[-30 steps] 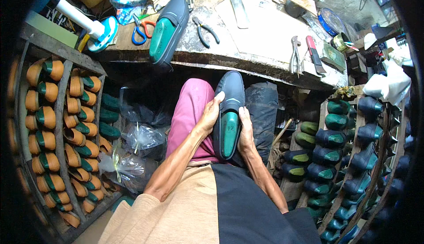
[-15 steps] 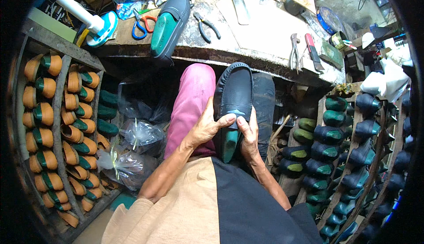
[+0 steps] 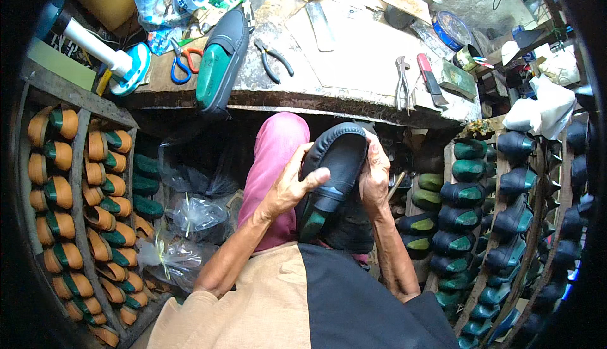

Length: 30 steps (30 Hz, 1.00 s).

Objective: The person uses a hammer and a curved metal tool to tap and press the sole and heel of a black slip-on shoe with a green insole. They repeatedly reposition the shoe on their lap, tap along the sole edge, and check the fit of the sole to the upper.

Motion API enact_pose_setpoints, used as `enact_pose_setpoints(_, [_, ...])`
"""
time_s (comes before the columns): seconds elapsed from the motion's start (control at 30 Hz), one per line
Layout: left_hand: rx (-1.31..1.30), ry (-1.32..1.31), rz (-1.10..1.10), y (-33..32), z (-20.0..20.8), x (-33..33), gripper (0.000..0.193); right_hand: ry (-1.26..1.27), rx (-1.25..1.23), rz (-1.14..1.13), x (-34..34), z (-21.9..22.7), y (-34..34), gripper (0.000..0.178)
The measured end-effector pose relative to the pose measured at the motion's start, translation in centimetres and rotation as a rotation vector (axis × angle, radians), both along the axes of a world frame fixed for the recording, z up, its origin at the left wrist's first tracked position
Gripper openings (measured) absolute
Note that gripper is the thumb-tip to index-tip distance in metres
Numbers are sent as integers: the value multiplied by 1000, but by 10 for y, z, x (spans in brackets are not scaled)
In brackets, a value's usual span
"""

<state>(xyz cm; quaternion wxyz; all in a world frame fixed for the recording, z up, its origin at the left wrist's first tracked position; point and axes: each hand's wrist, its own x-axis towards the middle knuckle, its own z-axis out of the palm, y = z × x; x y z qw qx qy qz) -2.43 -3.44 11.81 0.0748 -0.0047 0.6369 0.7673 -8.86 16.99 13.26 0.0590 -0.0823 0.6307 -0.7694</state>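
A dark navy moccasin-style shoe (image 3: 338,169) is over my lap, toe pointing away and leaning right. A green shoe last (image 3: 312,224) shows at its heel end. My left hand (image 3: 292,186) holds the shoe's left side, its thumb raised over the upper and its other fingers partly hidden behind the edge. Gripping the right side near the toe is my right hand (image 3: 375,175), with its fingertips partly out of sight. A second dark shoe (image 3: 235,36), also on a green last, lies on the workbench ahead.
The workbench (image 3: 303,100) carries scissors (image 3: 181,64), black-handled pliers (image 3: 274,61), metal pincers (image 3: 403,82) and a red-and-black knife (image 3: 432,80). Racks of tan shoes (image 3: 58,155) stand at left, with plastic bags (image 3: 190,213) beside them. Dark shoes on lasts (image 3: 466,194) fill racks at right.
The shoe has tilted, its toe swinging right. My right hand has gone from the strap up to the toe's right side. My left thumb has lifted off the strap. The view has shifted slightly.
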Motion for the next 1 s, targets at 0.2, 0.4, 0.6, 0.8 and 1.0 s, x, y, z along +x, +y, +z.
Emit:
enact_pose_setpoints(0.2, [-341, 286, 257, 16, 33, -28, 60, -116, 79, 150, -5, 30, -3, 37])
enact_pose_setpoints(0.4, [-430, 338, 338, 17, 39, -33, 49, -171, -72, 219, -3, 34, -12, 42])
enact_pose_setpoints(0.6, [-425, 269, 361, 27, 41, -30, 46, 159, 145, -18, 17, 27, -33, 54])
enact_pose_setpoints(0.8, [-518, 293, 400, 28, 29, -28, 55, 187, 152, 81, 6, 10, -36, 51])
enact_pose_setpoints(1.0, [-480, 275, 430, 16, 10, -24, 59, 157, 158, 222, -4, 2, -43, 51])
